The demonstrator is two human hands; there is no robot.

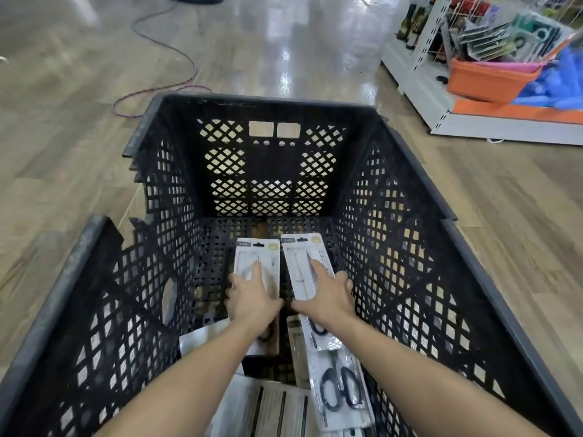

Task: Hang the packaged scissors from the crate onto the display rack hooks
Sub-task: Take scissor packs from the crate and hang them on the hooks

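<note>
Both hands down inside the black plastic lattice crate [176,197], one on each scissors pack.

Left hand [252,298] lies on a white carded scissors pack [257,260], index finger straight, other fingers curling over its left edge. Right hand [328,298] grips a second white pack [303,263] just right of the first, thumb and fingers round its edges. More packaged black-handled scissors [342,386] lie at the crate's near end. White display rack [422,58] stands well beyond the crate, far right.

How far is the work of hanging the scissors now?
Done: packages already hang on the display rack. In hand: inside the black crate, the left hand and the right hand each take one scissors package. Left: more packaged scissors lie in the crate.
</note>
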